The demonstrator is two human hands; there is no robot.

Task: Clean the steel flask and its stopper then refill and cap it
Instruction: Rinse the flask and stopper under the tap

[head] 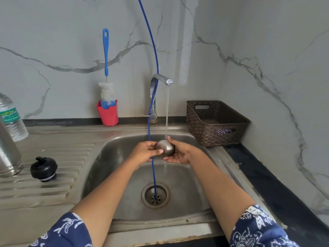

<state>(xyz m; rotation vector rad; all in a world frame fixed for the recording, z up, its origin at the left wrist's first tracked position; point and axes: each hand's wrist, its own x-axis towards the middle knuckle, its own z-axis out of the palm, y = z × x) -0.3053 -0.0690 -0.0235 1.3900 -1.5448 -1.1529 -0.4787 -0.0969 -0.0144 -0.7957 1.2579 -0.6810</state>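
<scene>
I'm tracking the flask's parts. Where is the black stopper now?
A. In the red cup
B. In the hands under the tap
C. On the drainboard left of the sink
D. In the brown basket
C: the stopper lies on the ribbed drainboard near the flask, while the left hand and right hand hold a steel cup under the tap.

A left sleeve (60,230) and right sleeve (258,229) of dark blue cloth, printed with white flowers, are worn; the left hand (144,152) and right hand (179,155) are uncovered.
</scene>
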